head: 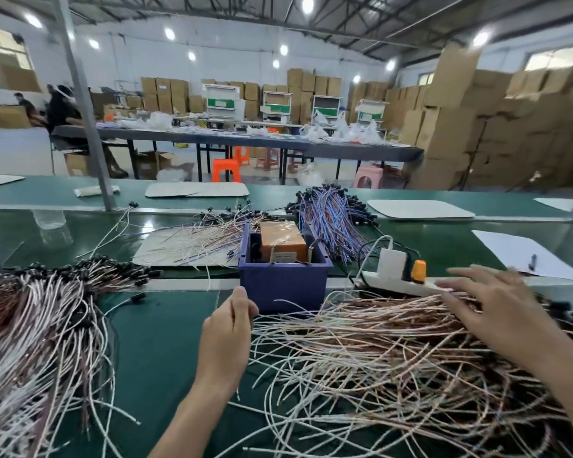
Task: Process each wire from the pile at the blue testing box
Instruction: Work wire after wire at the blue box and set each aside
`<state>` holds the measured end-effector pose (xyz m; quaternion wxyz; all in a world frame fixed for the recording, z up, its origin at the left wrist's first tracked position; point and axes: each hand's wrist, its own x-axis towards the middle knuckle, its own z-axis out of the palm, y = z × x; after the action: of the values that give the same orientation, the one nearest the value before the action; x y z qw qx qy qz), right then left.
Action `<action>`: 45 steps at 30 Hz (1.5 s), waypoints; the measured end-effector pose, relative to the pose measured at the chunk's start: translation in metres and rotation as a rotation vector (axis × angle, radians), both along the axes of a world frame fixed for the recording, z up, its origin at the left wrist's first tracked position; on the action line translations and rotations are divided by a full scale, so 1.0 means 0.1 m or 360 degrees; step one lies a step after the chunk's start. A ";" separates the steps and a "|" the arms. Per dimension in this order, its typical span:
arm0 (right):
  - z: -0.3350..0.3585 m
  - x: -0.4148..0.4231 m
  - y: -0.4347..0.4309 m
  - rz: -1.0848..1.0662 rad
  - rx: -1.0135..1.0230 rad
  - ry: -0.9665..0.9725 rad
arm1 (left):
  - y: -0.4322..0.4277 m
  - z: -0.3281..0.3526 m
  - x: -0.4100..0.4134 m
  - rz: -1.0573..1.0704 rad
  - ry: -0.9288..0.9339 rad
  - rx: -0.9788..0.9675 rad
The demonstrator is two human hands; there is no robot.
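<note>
The blue testing box [283, 281] stands in the middle of the green bench, with an orange unit [282, 241] and two upright metal pins inside it. A big pile of white and copper wires [394, 365] lies to its right. My right hand [492, 304] hovers flat over the far side of that pile, fingers straight and spread. My left hand [227, 335] is just in front of the box's left corner, fingers curled; whether it pinches a thin wire I cannot tell.
A second wire pile with black ends [37, 325] fills the left. Loose wires lie on a white board [186, 246] behind the box, blue-purple wires [334, 219] at the back right. A white power strip with an orange plug [419, 269] lies beside the box.
</note>
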<state>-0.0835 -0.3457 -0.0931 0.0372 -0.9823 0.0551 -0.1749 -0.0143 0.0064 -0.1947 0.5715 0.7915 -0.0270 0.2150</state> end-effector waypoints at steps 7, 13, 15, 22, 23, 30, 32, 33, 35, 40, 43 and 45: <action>-0.63 0.19 1.28 0.0461 0.0104 -0.0103 | 0.38 0.23 0.07 0.0269 0.0194 0.1376; -1.07 0.29 1.57 0.0428 0.0131 0.0245 | 1.26 0.07 0.32 0.0654 0.0607 0.2094; -1.11 0.30 1.52 0.0445 0.0083 0.0287 | 1.52 0.04 0.42 0.0688 0.0688 0.2164; -1.09 0.35 1.47 0.0488 0.0198 0.0332 | 1.76 0.06 0.54 0.0717 0.0783 0.2416; -1.09 0.35 1.48 0.0480 0.0193 0.0316 | 1.75 0.08 0.54 0.0709 0.0788 0.2387; -1.01 0.30 1.56 0.0511 0.0259 0.0089 | 1.45 0.84 0.39 0.0401 -0.0032 0.1171; -0.94 0.22 1.63 0.0636 0.0343 -0.0113 | 1.27 1.20 0.25 0.0285 -0.0340 0.0965; -0.88 0.17 1.69 0.0712 0.0421 -0.0201 | 1.17 1.38 0.17 0.0211 -0.0470 0.0878; -0.72 0.03 1.87 0.0885 0.0754 -0.0174 | 0.94 1.68 0.00 0.0038 -0.0659 0.0686; -0.29 -0.28 2.35 0.1460 0.2139 0.0694 | 0.41 2.20 -0.38 -0.0100 -0.0981 0.0278; -0.02 -0.29 2.43 0.1508 0.2894 0.0763 | 0.24 2.35 -0.58 -0.0276 -0.1014 0.0088; 0.15 -0.26 2.38 0.1524 0.3246 0.0523 | 0.20 2.30 -0.65 -0.0330 -0.0901 0.0004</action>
<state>-0.1092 -0.1075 -0.0777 0.8742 -0.4252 -0.2048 0.1145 -0.0796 0.0269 0.0355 0.5591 0.6939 -0.2661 0.3675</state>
